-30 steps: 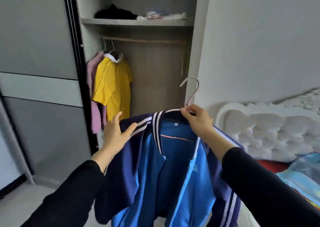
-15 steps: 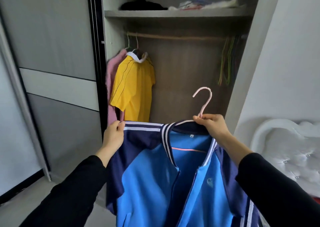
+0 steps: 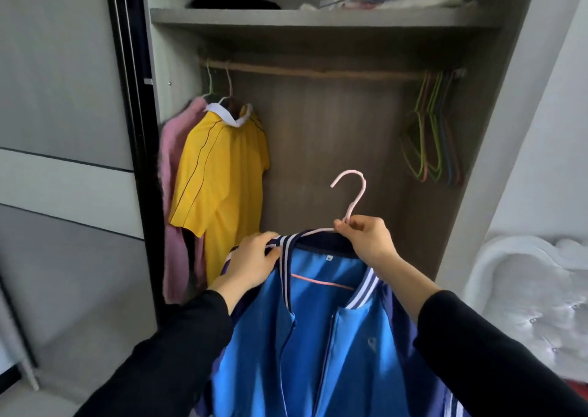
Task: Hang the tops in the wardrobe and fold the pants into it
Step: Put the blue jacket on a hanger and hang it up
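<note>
The person now stands closer to the wardrobe than a second ago: the rail (image 3: 318,72) fills the upper view, and the bed has slid off to the right. The blue jacket (image 3: 334,337) has come along. It sits on a pink hanger (image 3: 353,194), held up well below the rail and roughly under its open middle stretch.

The right hand (image 3: 369,241) keeps its hold as before, with fingers pinched round the hanger's neck just under the hook. The left hand (image 3: 251,264) has shifted. A second ago it lay flat on the jacket's shoulder, then it closed on the shoulder seam. Now its fingers curl over the striped collar edge, close beside the right hand.

The garment looks settled on the hanger, so what remains is likely the lift that hooks it over the rail. The free gap lies between the yellow shirt (image 3: 219,175), hanging at the rail's left end beside a pink top (image 3: 171,162), and the empty hangers (image 3: 429,143) bunched at its right end. The hook opens leftward and is not yet on the rail.
</note>
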A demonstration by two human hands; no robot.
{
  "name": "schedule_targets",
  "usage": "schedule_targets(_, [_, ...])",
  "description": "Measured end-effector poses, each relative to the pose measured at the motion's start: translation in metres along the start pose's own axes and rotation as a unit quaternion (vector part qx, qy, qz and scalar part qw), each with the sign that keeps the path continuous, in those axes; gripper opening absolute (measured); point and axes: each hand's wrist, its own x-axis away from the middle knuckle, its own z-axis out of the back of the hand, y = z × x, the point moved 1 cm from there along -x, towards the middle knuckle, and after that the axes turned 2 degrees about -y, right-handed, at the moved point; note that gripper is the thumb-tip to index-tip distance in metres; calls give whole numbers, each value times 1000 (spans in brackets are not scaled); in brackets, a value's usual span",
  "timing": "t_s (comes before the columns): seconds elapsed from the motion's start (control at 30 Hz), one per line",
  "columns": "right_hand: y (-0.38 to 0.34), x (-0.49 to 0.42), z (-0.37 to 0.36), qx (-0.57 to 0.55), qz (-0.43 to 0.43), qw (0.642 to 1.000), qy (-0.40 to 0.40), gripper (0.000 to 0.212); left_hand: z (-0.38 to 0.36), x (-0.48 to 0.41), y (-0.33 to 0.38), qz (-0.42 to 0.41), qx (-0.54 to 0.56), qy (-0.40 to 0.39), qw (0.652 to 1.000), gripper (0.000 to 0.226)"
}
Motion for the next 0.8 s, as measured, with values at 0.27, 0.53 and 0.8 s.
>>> schedule_targets(0.27, [-40,-98,-34,127,48,990,47,34,7,-130,-31,-52,-18,8,998,22])
schedule_targets(0.53, [-85,-181,-56,152,29,985,77,36,18,-249,-46,-124,37,-1,992,24])
schedule_targets(0.8, [-121,-246,-82,171,8,975,139,24,47,-338,-44,-164,54,-109,979,45])
